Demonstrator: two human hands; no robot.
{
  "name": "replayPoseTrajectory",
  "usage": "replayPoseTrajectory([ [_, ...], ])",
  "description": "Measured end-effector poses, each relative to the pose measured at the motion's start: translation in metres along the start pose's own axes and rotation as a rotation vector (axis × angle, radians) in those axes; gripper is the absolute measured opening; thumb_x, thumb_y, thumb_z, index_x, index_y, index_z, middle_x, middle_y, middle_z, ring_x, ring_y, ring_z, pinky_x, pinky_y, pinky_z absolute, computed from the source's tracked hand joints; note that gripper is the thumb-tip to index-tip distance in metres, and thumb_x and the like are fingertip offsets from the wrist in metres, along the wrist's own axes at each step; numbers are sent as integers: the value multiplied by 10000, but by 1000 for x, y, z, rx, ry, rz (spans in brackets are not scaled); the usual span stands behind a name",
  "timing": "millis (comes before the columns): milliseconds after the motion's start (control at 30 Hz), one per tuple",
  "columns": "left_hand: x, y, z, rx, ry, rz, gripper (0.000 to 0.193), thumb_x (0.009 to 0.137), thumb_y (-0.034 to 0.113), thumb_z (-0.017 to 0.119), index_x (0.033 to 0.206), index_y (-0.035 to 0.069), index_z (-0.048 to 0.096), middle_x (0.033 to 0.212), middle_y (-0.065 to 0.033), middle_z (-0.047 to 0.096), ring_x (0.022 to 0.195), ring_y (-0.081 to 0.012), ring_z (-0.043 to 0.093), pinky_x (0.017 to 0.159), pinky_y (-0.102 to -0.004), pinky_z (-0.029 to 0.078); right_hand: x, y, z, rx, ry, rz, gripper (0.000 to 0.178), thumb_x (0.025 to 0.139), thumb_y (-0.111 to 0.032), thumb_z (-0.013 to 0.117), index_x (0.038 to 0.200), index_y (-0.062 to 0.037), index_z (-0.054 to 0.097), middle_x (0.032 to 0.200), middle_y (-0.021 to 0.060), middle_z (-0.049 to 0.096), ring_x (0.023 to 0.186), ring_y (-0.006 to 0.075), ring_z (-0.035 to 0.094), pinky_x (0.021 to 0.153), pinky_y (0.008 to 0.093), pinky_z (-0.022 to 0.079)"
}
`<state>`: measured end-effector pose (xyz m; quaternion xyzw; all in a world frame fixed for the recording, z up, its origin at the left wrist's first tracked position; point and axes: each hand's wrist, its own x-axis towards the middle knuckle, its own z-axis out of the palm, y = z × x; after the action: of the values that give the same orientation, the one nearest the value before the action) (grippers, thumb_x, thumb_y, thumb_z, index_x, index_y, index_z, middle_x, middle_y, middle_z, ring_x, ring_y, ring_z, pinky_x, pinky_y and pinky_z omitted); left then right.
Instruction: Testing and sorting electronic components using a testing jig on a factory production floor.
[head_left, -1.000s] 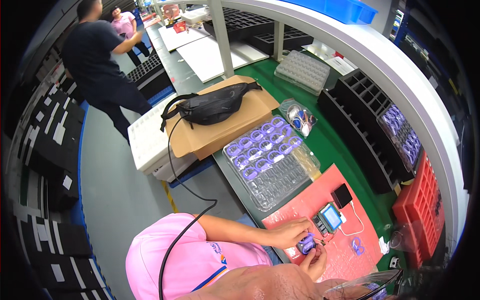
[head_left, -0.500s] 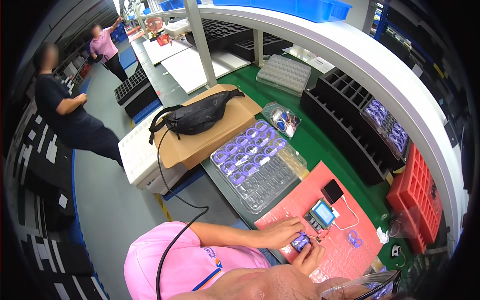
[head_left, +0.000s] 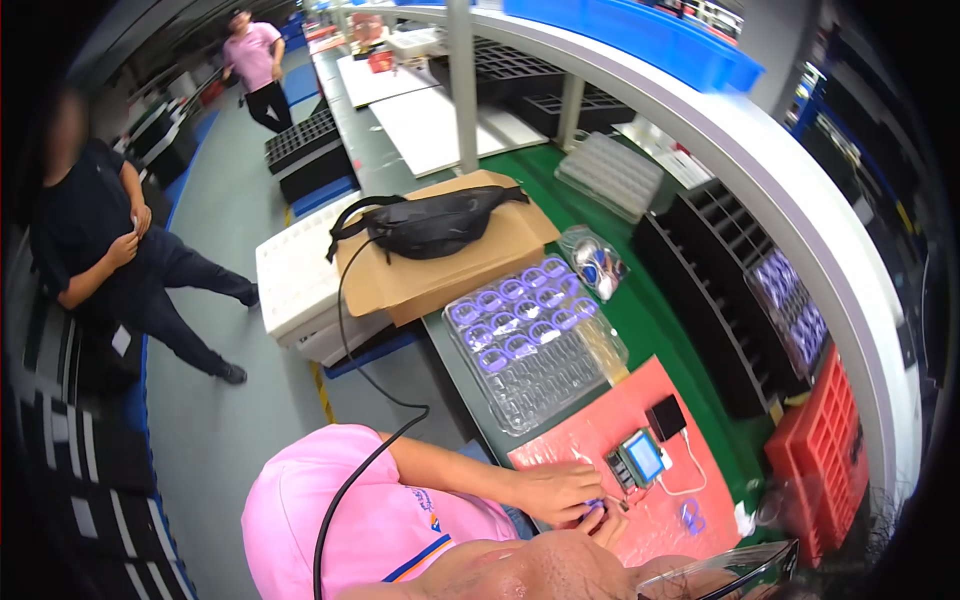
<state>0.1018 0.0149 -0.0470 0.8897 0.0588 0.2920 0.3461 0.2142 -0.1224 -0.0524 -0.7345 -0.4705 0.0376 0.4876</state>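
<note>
Low over a pink mat (head_left: 560,445), my left hand (head_left: 558,492) and my right hand (head_left: 608,526) meet with fingers closed round a small purple part (head_left: 594,507). Only a sliver of it shows between the fingers, so its full shape is hidden. Just beyond my fingertips lies a circuit board with a lit blue display (head_left: 644,457), thin wires running from it toward my hands. A black box (head_left: 667,416) sits behind the board, with a white cable looping beside both. Another purple looped piece (head_left: 691,516) lies on the mat to the right of my right hand.
A clear blister tray (head_left: 530,385) holds several purple rings. Behind it are a cardboard box (head_left: 400,290) with a black waist bag (head_left: 445,225) and a bag of wires (head_left: 595,262). Black crates (head_left: 690,300) and red trays (head_left: 815,450) line the right. Two people stand left.
My view has shifted, so the bench sits differently in it. My hands have drawn closer together, covering more of the purple part. The person in dark clothes now has both hands together in front.
</note>
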Motion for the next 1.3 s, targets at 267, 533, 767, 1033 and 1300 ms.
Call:
replayPoseTrajectory([
  [267,-1,3,3,-8,50,19,233,920,137,663,1094,-13,621,1007,-150,571,923,-331,579,833,-444,486,-3,7,-1,-77,-29,25,212,1086,-98,570,1197,64,652,1090,236,610,1006,418,608,889,511,496],
  [533,-11,0,12,-57,-5,27,293,919,93,674,1182,-29,631,1097,-161,604,997,-352,590,924,-455,497,-6,-2,-6,-83,-27,34,226,1074,-99,581,1237,44,646,1111,240,610,1024,425,605,896,516,495],
  [767,-7,-13,5,-117,-77,-52,250,902,86,630,1101,-60,673,1081,-221,685,938,-412,624,881,-519,504,6,-1,4,-208,9,-112,230,986,-35,649,1211,8,665,1064,233,640,972,435,612,853,505,506],
  [1033,8,8,-19,-16,-224,-164,382,970,53,635,1327,-72,583,1188,-245,593,1063,-440,585,935,-512,493,10,-5,-2,-118,-49,14,212,965,-12,670,1176,5,671,1054,194,641,926,395,612,806,463,506],
  [1300,6,10,-15,25,-211,-127,396,961,67,663,1322,-74,580,1170,-232,594,1046,-425,582,922,-502,498,4,-2,-4,-125,-29,-19,221,961,-44,680,1172,17,653,1033,180,623,896,391,595,784,469,508],
])
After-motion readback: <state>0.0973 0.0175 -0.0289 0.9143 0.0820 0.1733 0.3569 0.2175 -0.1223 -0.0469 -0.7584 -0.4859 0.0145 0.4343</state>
